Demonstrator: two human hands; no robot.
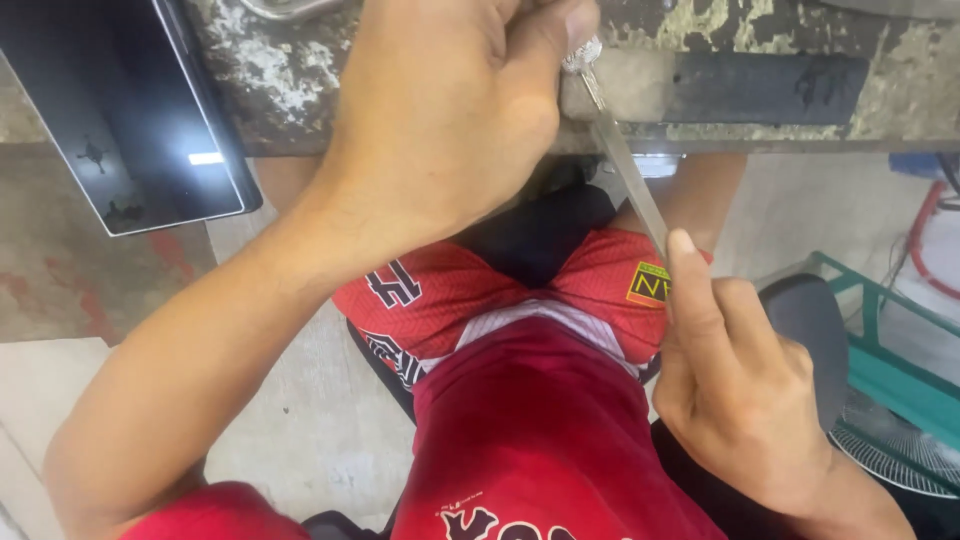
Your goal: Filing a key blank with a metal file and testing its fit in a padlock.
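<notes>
Left hand [440, 110], upper middle, pinches 1 small key [583, 55] steady on the bench [760, 90]; right hand [735, 390], lower right, grips a file [630, 180] against it.

The person wore a red short-sleeved jersey [540, 440] of sporty, faintly patterned cloth, with white and black lettering low on the chest. The matching red shorts [600, 275] carried a white panel, black-and-white marks on one leg and a small yellow-and-green patch on the other. Both forearms were bare; the left hand [450, 110] and right hand [735, 385] wore no gloves, rings or watch.
</notes>
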